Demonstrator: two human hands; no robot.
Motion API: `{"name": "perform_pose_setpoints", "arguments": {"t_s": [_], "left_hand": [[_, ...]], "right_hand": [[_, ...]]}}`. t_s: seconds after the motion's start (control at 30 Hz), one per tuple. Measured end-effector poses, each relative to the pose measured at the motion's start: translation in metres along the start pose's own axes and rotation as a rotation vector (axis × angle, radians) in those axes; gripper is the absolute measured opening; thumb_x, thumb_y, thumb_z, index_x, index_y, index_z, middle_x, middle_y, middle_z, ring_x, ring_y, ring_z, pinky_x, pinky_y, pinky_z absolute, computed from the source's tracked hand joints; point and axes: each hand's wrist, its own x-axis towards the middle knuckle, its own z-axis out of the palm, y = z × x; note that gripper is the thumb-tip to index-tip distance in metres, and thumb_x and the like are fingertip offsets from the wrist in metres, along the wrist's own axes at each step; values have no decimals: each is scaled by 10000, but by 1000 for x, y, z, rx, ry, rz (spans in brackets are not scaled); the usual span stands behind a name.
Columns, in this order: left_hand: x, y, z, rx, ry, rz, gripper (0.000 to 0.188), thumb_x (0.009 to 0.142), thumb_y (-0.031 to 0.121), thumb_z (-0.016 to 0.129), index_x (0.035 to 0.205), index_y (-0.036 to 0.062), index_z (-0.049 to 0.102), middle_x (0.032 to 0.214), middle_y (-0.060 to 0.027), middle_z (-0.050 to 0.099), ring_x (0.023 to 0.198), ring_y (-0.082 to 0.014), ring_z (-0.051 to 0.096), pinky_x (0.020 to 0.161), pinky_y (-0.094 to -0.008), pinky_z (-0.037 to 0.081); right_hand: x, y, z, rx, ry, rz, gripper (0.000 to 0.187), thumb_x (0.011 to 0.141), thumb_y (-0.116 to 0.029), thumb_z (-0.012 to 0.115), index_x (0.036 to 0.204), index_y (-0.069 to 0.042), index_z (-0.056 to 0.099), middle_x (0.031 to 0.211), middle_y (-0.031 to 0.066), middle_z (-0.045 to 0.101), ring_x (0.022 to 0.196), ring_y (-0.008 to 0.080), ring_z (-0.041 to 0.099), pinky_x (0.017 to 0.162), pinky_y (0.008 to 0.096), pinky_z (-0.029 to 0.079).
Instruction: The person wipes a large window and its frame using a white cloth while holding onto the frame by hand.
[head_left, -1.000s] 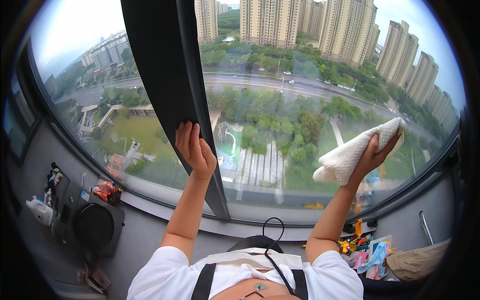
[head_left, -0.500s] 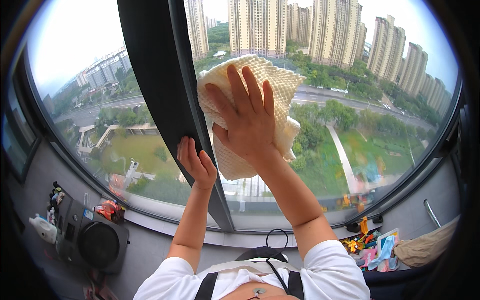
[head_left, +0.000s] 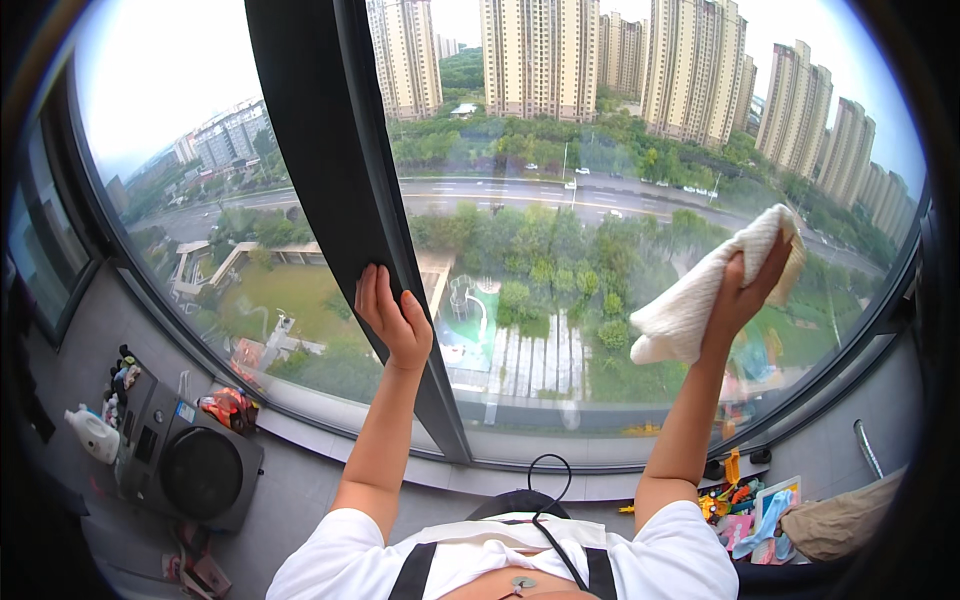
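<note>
Tall glass looks out on apartment towers (head_left: 545, 60) and a broad road (head_left: 480, 190), and before its right-hand pane (head_left: 520, 245) the right hand (head_left: 745, 290) holds a white cloth (head_left: 680, 315), thumb on the near side, fingers tucked among the folds. Whether the cloth touches the glass there, I cannot tell. It sits toward the pane's right side, bunched and limp, one blunt corner drooping to the left, its face lightly textured, with a creamier edge by the fingers and no obvious grime. The left hand (head_left: 393, 315) lies against the dark post (head_left: 325, 120), fingers together, holding nothing that shows. Wiping seems unfinished: faint haze hangs over parts of the pane, though some may be reflection, and which stretches are already clean does not show. Farther out, bright toys (head_left: 735, 490) lie heaped at lower right, while a grey machine with a round door (head_left: 200, 472) and a white jug (head_left: 93, 433) stand at lower left
</note>
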Motion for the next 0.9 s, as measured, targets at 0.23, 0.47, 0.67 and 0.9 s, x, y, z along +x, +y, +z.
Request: {"name": "perform_pose_setpoints", "arguments": {"t_s": [0.23,0.47,0.67,0.9], "left_hand": [[-1,-2,0,-37,-7,18,408,957,170,400,1273,-83,452,1320,-213,440,1220,-369,406,1035,-469,297],[-4,-4,-4,-99,-16,11,348,947,74,369,1222,-84,512,1304,-195,467,1207,-372,426,1040,-464,313],[-2,-3,-7,-141,-42,23,359,906,27,383,1218,-87,518,1296,-197,463,1210,-375,428,1038,-471,317],[0,-8,-10,-161,-35,-3,353,882,16,411,1196,-65,552,1289,-158,481,1208,-359,437,1044,-449,317]], "right_hand": [[16,-35,17,-25,24,0,564,833,-213,514,1367,-49,430,1440,182,369,1358,376,277,1115,477,196],[-21,-165,98,-59,-308,-432,573,826,-385,528,1368,-219,445,1468,135,342,1358,357,299,1079,578,199],[-47,-230,126,105,-524,-508,662,684,-268,662,1317,-174,493,1448,90,371,1349,277,325,1025,517,285],[-137,-192,107,167,-782,-611,701,632,-276,703,1298,-205,497,1469,32,349,1314,261,400,980,458,396]]}}
